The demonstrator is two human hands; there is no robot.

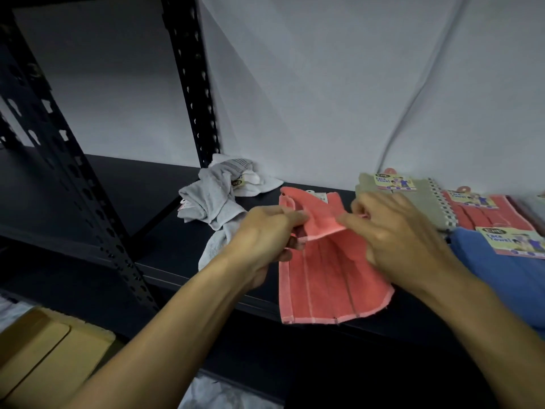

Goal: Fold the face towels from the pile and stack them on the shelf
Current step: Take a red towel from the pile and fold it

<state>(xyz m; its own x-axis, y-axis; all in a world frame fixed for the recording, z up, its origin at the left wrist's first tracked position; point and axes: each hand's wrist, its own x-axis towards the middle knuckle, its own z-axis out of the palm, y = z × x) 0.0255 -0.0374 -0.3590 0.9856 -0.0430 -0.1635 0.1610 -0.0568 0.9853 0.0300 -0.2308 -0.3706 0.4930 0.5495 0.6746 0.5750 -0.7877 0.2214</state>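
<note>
A coral pink face towel (324, 278) lies on the black shelf (141, 190), its near edge hanging over the shelf's front. My left hand (265, 231) pinches the towel's folded-over edge on the left. My right hand (395, 228) pinches the same raised edge on the right. A crumpled pile of grey and white towels (215, 196) sits behind and left of my left hand. To the right lie folded towels: an olive one (424, 199), a coral one (483, 214) and a blue one (501, 270), each with a paper label.
Black perforated shelf uprights (191, 84) rise at the left and centre. A white sheet (324, 84) hangs behind the shelf. A brown cardboard box (47, 352) sits below at the lower left. More white fabric (218, 397) lies under the shelf.
</note>
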